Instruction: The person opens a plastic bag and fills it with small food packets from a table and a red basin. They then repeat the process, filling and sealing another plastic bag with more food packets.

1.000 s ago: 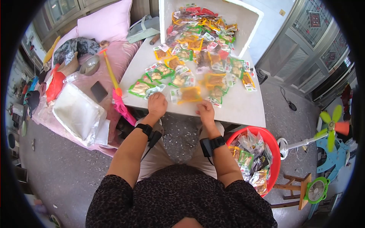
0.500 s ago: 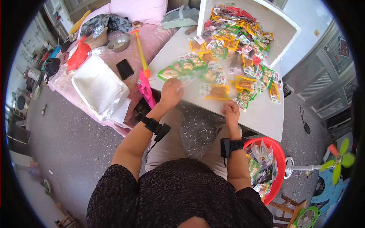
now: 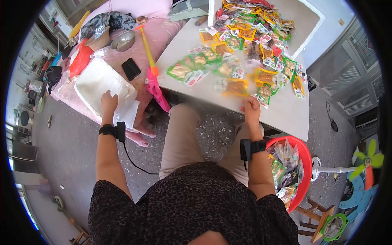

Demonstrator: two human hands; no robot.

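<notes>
My left hand (image 3: 109, 102) is over the white foam box (image 3: 87, 83) on the pink-covered bed, fingers curled in; what they hold, if anything, is hidden. At the table's front edge is my right hand (image 3: 250, 109), loosely closed, with nothing visible in it. Just beyond it lies a yellow-edged food packet (image 3: 236, 86). A green packet of pale food (image 3: 179, 71) lies near the table's left edge, a white label beside it. More green packets (image 3: 230, 67) and yellow packets (image 3: 264, 76) are spread across the white table (image 3: 204, 96).
A large foam box (image 3: 308, 24) on its side spills a heap of packets (image 3: 253, 24) onto the table. A red tub (image 3: 303, 175) of packets stands by my right arm. A phone (image 3: 131, 69), metal bowl (image 3: 123, 41) and pink umbrella (image 3: 156, 92) are at left.
My left hand has moved left from beside the green packet on the table to the foam box on the bed. The right hand stays near the table edge.
</notes>
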